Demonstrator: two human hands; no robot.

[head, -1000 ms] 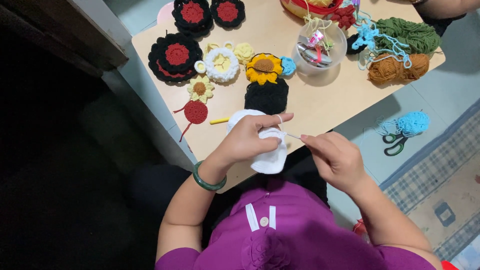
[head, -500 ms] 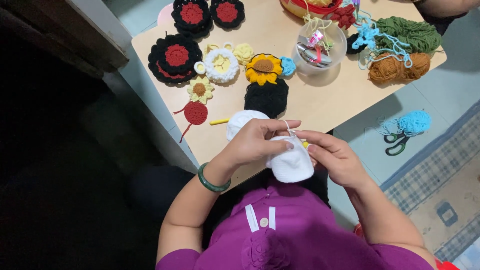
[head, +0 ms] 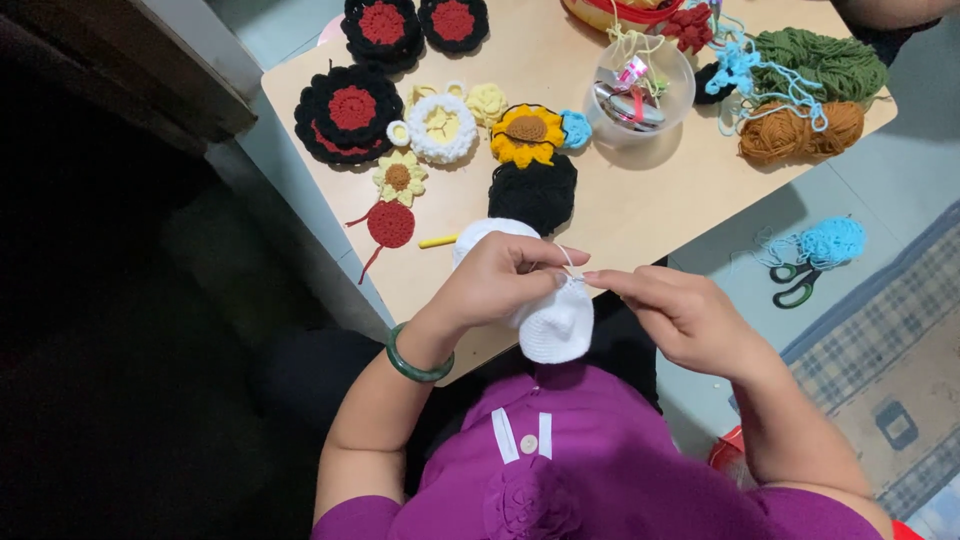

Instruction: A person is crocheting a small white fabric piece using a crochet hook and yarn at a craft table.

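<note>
While the head camera looks straight down, two hands meet over the near edge of a pale wooden table (head: 660,210). One white crochet piece (head: 555,325) hangs between them: the left hand (head: 495,280) is closed around its upper part, and the right hand (head: 685,315) has its fingertips pinched together just beside the left thumb, at the piece's top edge; whether a hook sits in that pinch cannot be told. A green bangle (head: 415,360) rings the left wrist.

Beyond the left hand lie one black crochet round (head: 533,192), one yellow sunflower (head: 527,133), one small red disc with trailing yarn (head: 390,223), one cream flower with a brown middle (head: 399,178), and a white-rimmed ring (head: 440,127). Three black rounds with red centres (head: 347,110) sit farther out.

Beyond the right hand stands one clear bowl (head: 640,85) of small items, then one brown yarn bundle (head: 795,130) and one green yarn bundle (head: 815,60). Off the table, to the right of the right hand, one blue yarn tuft (head: 832,240) lies on the floor touching one pair of scissors (head: 795,285).
</note>
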